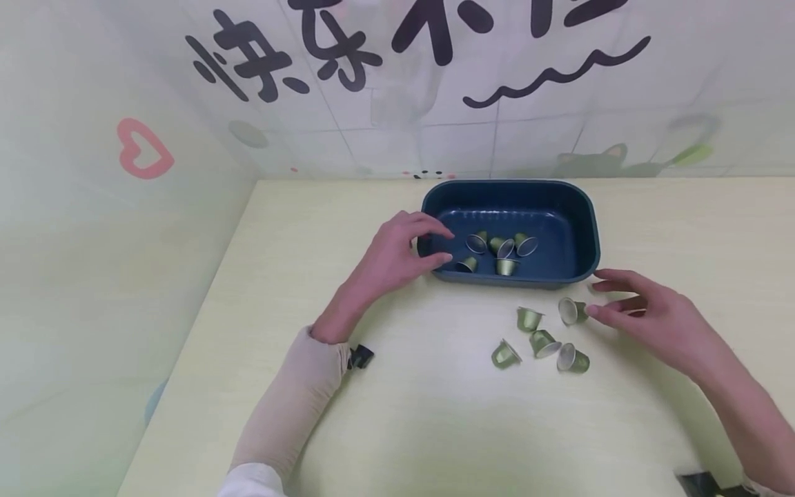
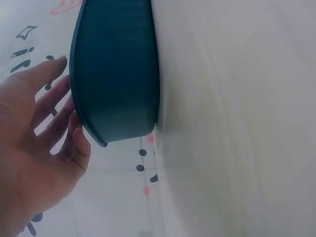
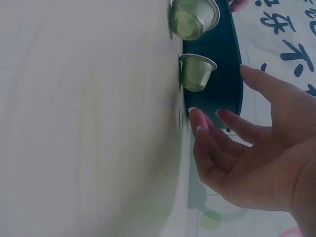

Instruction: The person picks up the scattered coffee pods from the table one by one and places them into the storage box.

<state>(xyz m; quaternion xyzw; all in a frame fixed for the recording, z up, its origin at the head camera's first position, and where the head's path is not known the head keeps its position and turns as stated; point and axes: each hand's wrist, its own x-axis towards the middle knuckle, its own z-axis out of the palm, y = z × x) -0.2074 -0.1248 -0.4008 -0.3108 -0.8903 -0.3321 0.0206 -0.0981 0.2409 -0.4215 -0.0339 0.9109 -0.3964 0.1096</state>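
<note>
A dark blue rectangular bin (image 1: 568,252) sits on the table near the wall, with several green coffee capsules (image 1: 506,266) in its left and middle part. My left hand (image 1: 397,252) is at the bin's left end, fingers loosely bent and holding nothing. In the left wrist view its fingertips are close to the bin's rim; whether they touch it I cannot tell. In front of the bin lie several more green capsules (image 1: 573,359) on their sides. Beside the rightmost back capsule (image 1: 571,312) is my right hand (image 1: 652,317), thumb and fingers spread, nothing between them.
The pale table (image 1: 404,414) meets a wall sheet (image 1: 385,148) with black characters right behind the bin. Another sheet with a pink heart (image 1: 145,148) borders the left side. A black device (image 1: 360,357) shows at the left wrist.
</note>
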